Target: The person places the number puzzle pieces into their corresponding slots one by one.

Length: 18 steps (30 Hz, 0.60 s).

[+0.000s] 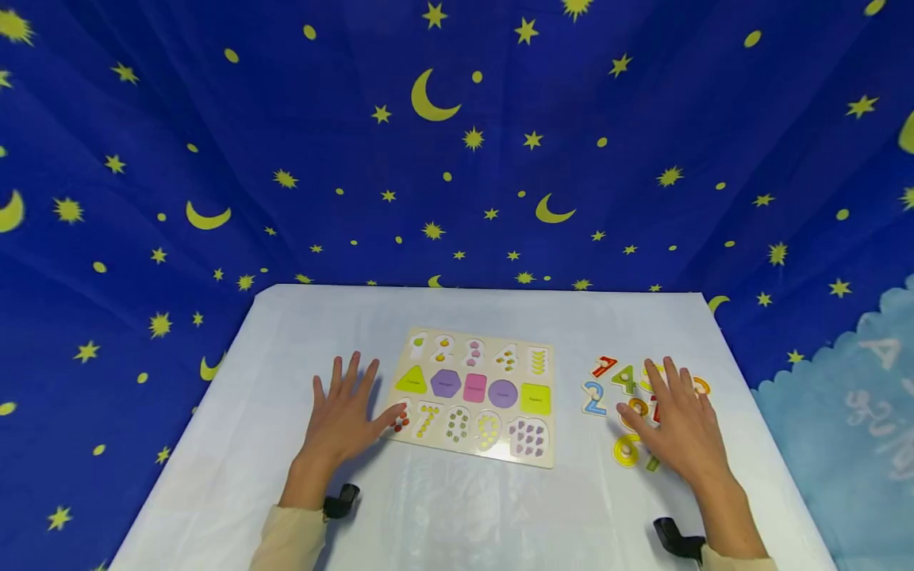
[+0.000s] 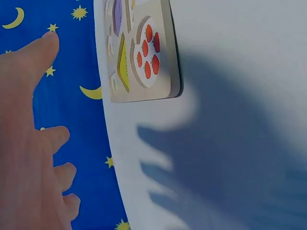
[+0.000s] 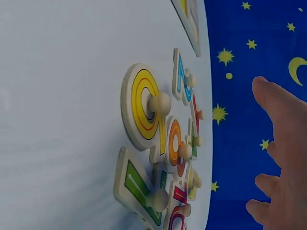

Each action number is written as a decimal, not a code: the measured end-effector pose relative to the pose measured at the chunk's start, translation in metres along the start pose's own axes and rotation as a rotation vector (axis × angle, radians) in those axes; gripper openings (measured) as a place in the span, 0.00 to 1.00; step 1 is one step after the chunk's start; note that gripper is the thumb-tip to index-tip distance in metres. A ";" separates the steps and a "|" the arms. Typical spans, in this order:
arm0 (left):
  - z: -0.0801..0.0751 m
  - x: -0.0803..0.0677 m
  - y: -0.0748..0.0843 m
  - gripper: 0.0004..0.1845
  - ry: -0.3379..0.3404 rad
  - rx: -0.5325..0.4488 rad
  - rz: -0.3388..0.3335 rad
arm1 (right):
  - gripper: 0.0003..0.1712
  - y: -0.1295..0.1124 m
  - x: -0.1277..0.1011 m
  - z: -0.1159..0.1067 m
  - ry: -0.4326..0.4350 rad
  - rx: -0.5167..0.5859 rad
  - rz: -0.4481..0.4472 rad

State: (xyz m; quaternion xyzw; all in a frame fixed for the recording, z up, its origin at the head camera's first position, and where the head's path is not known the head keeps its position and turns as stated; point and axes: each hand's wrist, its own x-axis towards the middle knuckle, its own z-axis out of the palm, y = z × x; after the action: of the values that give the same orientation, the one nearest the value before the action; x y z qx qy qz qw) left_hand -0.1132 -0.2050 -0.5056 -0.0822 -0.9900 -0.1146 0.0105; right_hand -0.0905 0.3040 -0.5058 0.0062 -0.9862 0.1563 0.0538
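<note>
The head view showed the whole bench, draped in a pale cloth, with a wooden puzzle board lying flat near its middle and a loose cluster of number pieces well to the board's right. The left hand lay with its fingers spread and straight, holding nothing, its thumb tip just at the board's near-left corner; whether it touched the wood could not be told. The right hand was likewise flat and spread above the cluster, gripping nothing and hiding several pieces. The left wrist view alone showed the board's corner up close, with its recess printed with red strawberries, and the hand's shadow cast on bare cloth beside it, the fingers apart from the surface. Only the right wrist view showed the small wooden knobs on each piece: a yellow six, a blue two, an orange number and a green one lying close together, some overlapping, with the right fingers raised clear of them. Open cloth lay between board and cluster and along the near edge; the cluster sat nearer the bench's right edge, beyond which hung a blue backdrop of stars and moons.
</note>
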 end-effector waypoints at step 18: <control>0.019 0.000 0.003 0.52 -0.099 -0.312 0.025 | 0.17 0.000 -0.016 0.001 -0.070 0.188 0.046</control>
State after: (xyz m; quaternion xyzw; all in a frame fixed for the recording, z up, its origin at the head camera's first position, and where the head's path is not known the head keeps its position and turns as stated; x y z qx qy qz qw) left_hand -0.1126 -0.1976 -0.5236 -0.1006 -0.9583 -0.2627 -0.0497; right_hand -0.0746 0.3034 -0.5090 -0.0061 -0.9683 0.2491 0.0148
